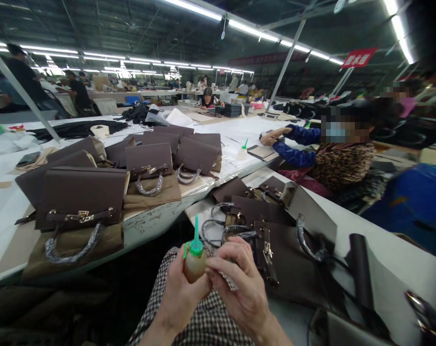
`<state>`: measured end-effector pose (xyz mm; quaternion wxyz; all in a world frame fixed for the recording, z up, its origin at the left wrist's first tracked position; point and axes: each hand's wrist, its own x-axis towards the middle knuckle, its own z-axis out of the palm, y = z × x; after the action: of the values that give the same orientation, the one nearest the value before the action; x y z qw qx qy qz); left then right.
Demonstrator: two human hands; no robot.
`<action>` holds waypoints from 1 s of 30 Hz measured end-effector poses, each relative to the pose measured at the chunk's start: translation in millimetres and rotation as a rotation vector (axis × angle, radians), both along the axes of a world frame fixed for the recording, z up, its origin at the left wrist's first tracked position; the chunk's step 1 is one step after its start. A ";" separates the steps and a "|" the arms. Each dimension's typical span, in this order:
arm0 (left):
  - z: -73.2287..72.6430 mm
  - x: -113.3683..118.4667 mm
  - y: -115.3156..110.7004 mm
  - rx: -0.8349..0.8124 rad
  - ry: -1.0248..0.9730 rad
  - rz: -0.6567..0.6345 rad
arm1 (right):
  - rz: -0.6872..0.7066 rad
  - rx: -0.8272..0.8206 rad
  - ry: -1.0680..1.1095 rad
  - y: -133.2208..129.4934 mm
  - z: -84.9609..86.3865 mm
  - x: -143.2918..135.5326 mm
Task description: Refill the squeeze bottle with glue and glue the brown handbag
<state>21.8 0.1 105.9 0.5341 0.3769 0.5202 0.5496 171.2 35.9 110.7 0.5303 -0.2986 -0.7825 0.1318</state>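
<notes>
Above my lap, my left hand (184, 290) is wrapped round a small squeeze bottle (195, 266). The bottle is translucent, with a yellowish content and a green cap and long green nozzle pointing up. Close beside it on the right, my right hand (239, 278) has its thumb and fingers pinched together, near the bottle and my left thumb. What that pinch holds, if anything, is too small to make out. Just beyond my right hand lie dark brown handbags (288, 262) with plastic-wrapped handles and metal clasps.
More brown handbags (83, 192) stand on the white table (155, 221) at left. A second green-nozzled bottle (243, 151) stands farther back. At right, a co-worker (342, 154) in blue sleeves works at the table. A rolled dark piece (361, 269) lies on the right-hand surface.
</notes>
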 end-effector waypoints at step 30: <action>-29.9 -2.0 -10.4 0.219 0.348 -0.052 | 0.157 0.020 -0.161 -3.1 17.5 8.0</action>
<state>19.8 -10.3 76.0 0.4057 0.5354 0.5319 0.5156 179.2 32.8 128.2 0.4566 -0.2405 -0.8449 0.1407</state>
